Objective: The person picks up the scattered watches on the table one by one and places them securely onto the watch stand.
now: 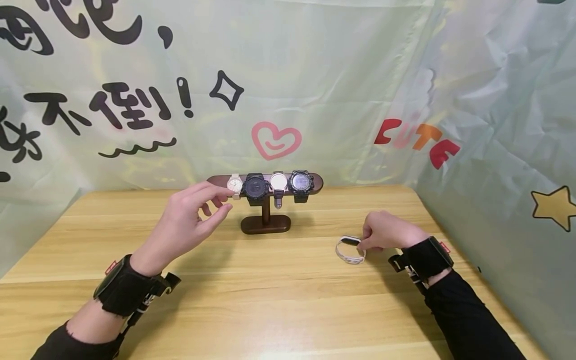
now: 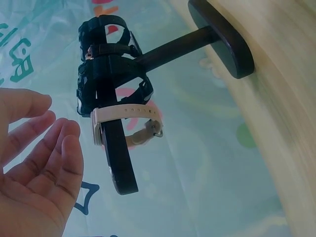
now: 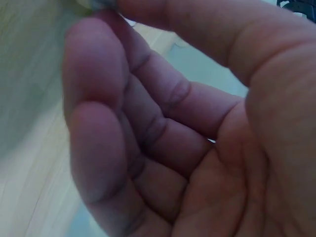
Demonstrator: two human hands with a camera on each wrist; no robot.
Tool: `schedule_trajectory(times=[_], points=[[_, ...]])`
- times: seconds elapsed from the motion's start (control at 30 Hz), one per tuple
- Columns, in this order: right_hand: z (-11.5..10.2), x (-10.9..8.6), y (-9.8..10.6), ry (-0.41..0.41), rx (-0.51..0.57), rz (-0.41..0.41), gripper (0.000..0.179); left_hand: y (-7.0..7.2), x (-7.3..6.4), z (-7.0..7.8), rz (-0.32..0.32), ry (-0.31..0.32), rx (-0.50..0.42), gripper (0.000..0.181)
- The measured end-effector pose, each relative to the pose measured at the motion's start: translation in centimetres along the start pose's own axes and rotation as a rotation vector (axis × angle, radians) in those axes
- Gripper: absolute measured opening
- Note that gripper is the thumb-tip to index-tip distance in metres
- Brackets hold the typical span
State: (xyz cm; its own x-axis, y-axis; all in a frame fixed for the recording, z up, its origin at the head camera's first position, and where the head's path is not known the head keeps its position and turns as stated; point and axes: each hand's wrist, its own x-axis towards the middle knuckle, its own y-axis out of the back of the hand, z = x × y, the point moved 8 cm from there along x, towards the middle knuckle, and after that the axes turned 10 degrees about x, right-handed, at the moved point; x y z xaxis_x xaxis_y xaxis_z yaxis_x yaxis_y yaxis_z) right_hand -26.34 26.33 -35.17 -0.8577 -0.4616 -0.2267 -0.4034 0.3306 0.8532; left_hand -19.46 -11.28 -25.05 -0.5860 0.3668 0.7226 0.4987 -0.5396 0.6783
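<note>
My right hand [image 1: 391, 231] pinches a white fitness band [image 1: 351, 260] with a dark screen between thumb and finger, at the table's right side. In the right wrist view, only a sliver of it shows at the fingertips [image 3: 94, 54]. My left hand [image 1: 184, 215], fingers loosely bent and holding nothing, is beside the left end of a dark wooden watch stand [image 1: 265, 225]. Nearest to it is a pale watch [image 2: 128, 111] strapped round the stand's bar, with a gap between it and the fingers in the left wrist view.
Beside the pale watch on the bar hang a black watch [image 1: 255, 187], a slim dark-strapped watch [image 1: 278, 182] and a chunky black watch [image 1: 301, 182]. The stand is near the back of the wooden table [image 1: 288, 300]. A printed cloth [image 1: 333, 90] hangs behind and at the right.
</note>
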Motion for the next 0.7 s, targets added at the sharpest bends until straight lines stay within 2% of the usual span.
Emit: schedule_trajectory(times=[0.13, 0.33, 0.5, 0.7], points=[[-0.2, 0.38, 0.04, 0.007, -0.006, 0.024, 0.03, -0.09, -0.02, -0.05, -0.004, 0.0, -0.001, 0.025], [-0.47, 0.63, -0.1, -0.009, 0.041, 0.029, 0.016, -0.19, -0.04, -0.11, -0.011, 0.003, -0.007, 0.025], [-0.51, 0.69, -0.46, -0.013, 0.083, 0.012, 0.012, -0.21, -0.09, 0.04, -0.019, 0.002, -0.011, 0.025], [-0.66, 1.07, -0.65, 0.026, 0.071, 0.019, 0.01, -0.33, -0.12, 0.36, -0.029, -0.012, -0.02, 0.026]])
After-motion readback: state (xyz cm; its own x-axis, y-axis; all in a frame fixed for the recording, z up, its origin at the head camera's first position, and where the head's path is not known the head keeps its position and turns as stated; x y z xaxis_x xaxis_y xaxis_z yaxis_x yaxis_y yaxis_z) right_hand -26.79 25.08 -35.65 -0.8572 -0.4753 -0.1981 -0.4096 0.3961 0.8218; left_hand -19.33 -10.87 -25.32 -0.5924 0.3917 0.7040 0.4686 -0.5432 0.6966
